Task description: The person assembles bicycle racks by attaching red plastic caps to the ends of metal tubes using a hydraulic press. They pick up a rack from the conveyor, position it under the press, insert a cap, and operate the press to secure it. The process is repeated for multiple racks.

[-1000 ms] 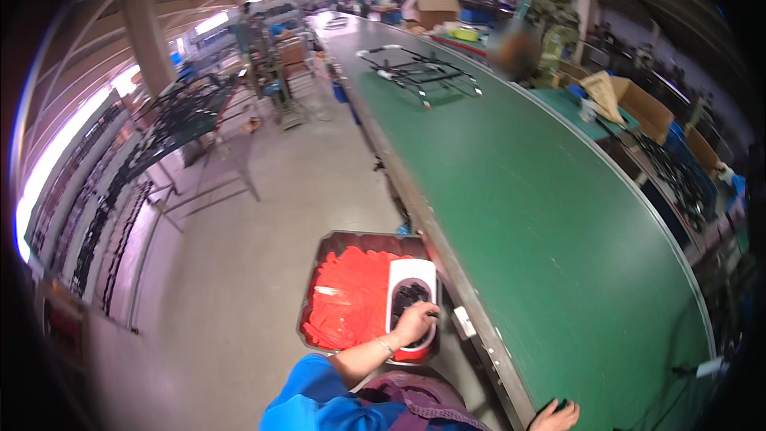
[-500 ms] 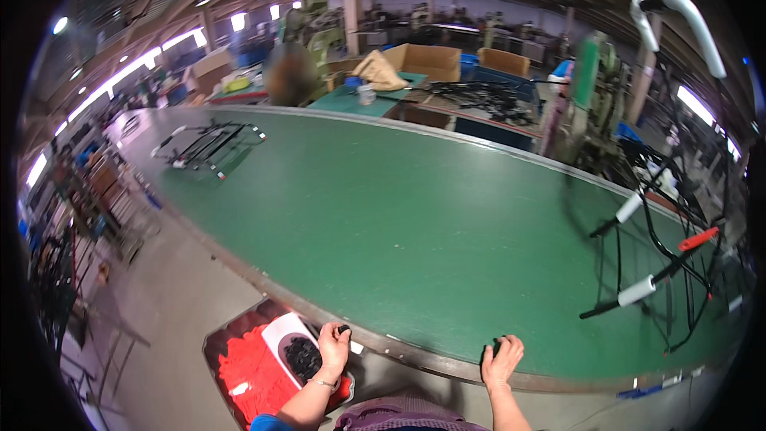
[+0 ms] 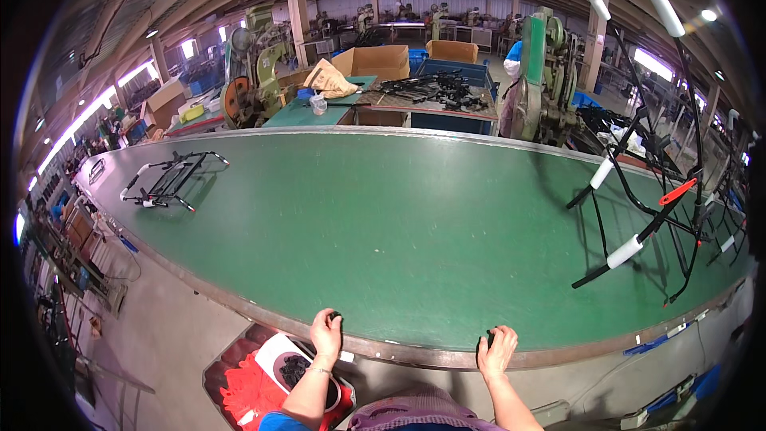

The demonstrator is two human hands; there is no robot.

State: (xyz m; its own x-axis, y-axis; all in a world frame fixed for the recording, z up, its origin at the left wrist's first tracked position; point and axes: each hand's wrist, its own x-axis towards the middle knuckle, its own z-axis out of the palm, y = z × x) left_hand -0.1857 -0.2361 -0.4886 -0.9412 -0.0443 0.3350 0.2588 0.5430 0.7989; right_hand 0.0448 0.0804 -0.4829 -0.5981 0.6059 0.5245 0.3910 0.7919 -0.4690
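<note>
My left hand [image 3: 325,335] is at the near edge of a long green table [image 3: 383,251], its fingers closed on a small black part [image 3: 336,316]. My right hand [image 3: 498,349] is farther right along the same edge, its curled fingers around another small black part [image 3: 483,342]. What kind of part these are is too small to tell. Below my left forearm stands a bin [image 3: 219,363] with red pieces [image 3: 246,389]. A white container [image 3: 275,357] on top holds small black parts [image 3: 294,369].
At the right stands a tall black tube frame [image 3: 645,227] with white sleeves and a red piece [image 3: 678,191]. A similar frame [image 3: 171,179] lies at the table's far left. Beyond the table are green machines [image 3: 533,72], cardboard boxes [image 3: 375,62] and a bench with black parts [image 3: 439,92].
My view has turned, so the background sits farther left and the right-hand frame higher in the picture. Both hands stay near the table edge with the small black parts.
</note>
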